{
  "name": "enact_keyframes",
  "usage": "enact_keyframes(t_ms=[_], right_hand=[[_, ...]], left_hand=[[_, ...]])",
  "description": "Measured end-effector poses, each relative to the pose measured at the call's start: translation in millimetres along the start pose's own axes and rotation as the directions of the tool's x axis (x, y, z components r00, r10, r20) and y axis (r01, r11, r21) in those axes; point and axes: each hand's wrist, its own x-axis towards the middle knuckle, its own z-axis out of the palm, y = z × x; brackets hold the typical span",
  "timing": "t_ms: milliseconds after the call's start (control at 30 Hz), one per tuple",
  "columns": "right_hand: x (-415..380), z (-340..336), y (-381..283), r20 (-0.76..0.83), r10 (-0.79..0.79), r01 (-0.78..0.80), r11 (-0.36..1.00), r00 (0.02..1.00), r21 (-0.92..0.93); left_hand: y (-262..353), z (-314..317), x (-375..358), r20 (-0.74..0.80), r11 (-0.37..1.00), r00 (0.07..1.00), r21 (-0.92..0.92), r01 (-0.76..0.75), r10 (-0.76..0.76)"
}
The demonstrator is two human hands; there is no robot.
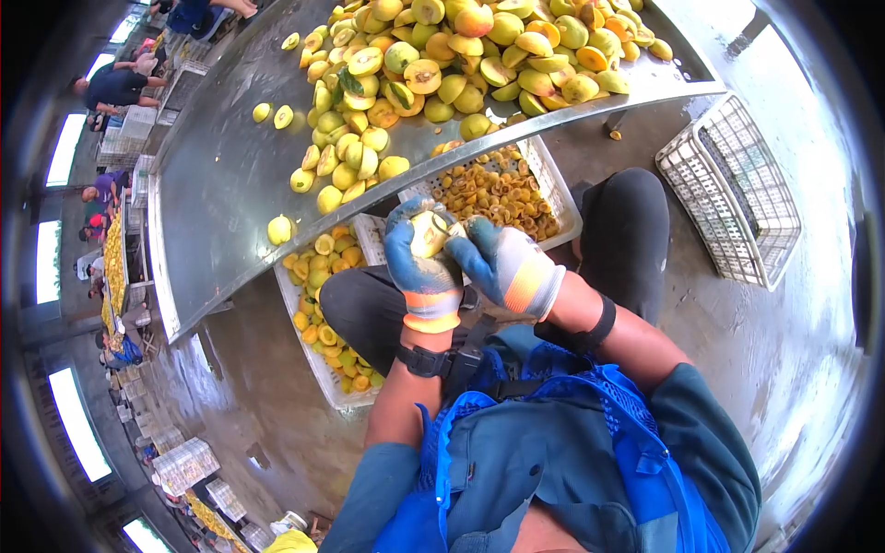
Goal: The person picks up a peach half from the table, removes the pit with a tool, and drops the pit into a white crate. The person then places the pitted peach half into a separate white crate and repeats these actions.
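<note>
Both my hands wear blue-and-white work gloves with orange cuffs and meet in front of my knees. My left hand [419, 263] is wrapped round a cut yellow peach half [430, 234], its flesh side facing up. My right hand [502, 260] is closed, its fingertips at the peach's right edge. From it a thin, curved pitting blade [442, 236] appears to reach into the flesh; its handle is hidden in the glove. Just beyond my hands is a white crate [570, 214] of small brown-orange pit pieces. Below my left hand stands a crate [324, 385] of peach halves.
A metal table [217, 198] with a raised rim carries a large heap of halved peaches [442, 69]. An upright white plastic basket [737, 194] stands on the wet floor at right. Other people [120, 88] and long rows of fruit are far off at left.
</note>
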Motion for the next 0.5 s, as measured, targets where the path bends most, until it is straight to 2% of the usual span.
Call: enact_keyframes(t_ms=[133, 167, 233, 300, 400, 500], right_hand=[[-1.7, 8.4, -0.6, 0.008, 0.024, -0.024, 0.999, 1.0, -0.029], [-1.6, 11.1, 1.7, 0.012, 0.016, -0.016, 1.0, 1.0, 0.015], [-1.9, 15.3, 6.8, 0.012, 0.004, -0.005, 0.995, 1.0, 0.101], [-1.9, 12.9, 7.4, 0.052, 0.003, -0.008, 0.995, 0.999, 0.098], [-2.4, 4.1, -6.9, 0.084, 0.019, -0.023, 0.999, 0.996, 0.045], [-1.1, 1.1, -6.0, 0.118, 0.014, -0.015, 1.0, 0.993, 0.007]], left_hand=[[-3.9, 5.7, -5.9, -0.053, 0.963, 0.984, 0.223, -0.153, 0.169], [-4.0, 5.1, -6.4, -0.044, 0.945, 0.979, 0.273, -0.178, 0.197], [-4.4, 2.9, -7.6, -0.058, 0.968, 0.988, 0.216, -0.129, 0.145], [-7.4, 1.7, -8.2, -0.088, 0.981, 0.989, 0.166, -0.103, 0.119], [-8.9, 2.9, -4.1, -0.179, 0.994, 0.984, 0.105, 0.012, 0.007], [-3.9, 11.5, -3.6, -0.205, 0.995, 0.974, 0.015, 0.102, -0.097]])
